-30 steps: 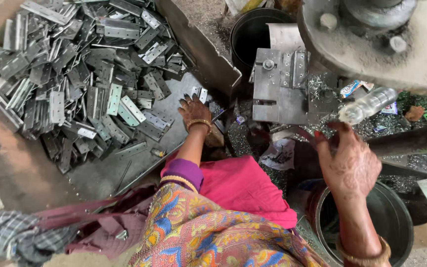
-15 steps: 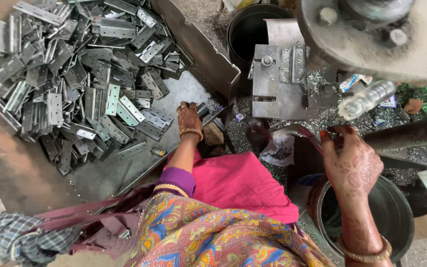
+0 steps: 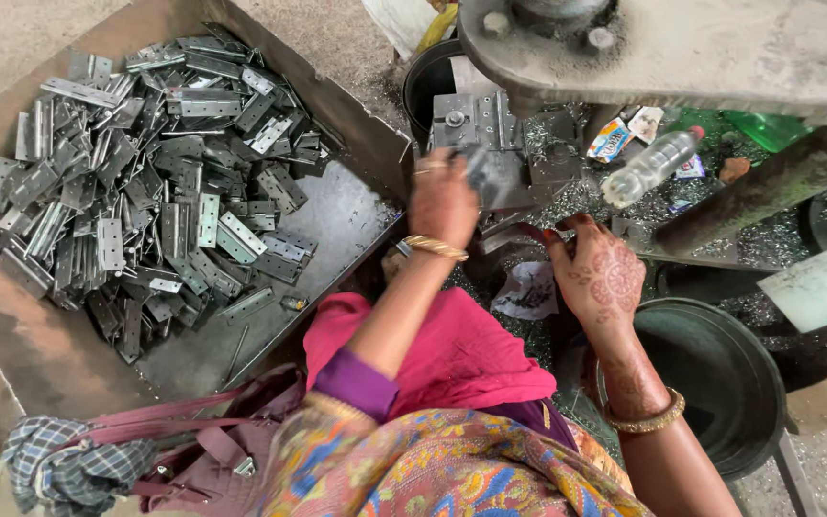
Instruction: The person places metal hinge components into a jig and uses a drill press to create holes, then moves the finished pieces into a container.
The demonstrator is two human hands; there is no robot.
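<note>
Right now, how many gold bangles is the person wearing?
2: one gold bangle on the left wrist near the metal block, one thicker bangle on the right wrist above the dark tub. Sleeves may hide more.

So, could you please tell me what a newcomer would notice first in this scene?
The big heap of grey metal hinges filling the tray on the left catches the eye first. Next comes the left hand, raised at a metal block under the press at top centre and seemingly holding a small metal piece, while the patterned right hand hovers open above a dark round tub at lower right. A clear plastic bottle lies among metal shavings nearby.
</note>
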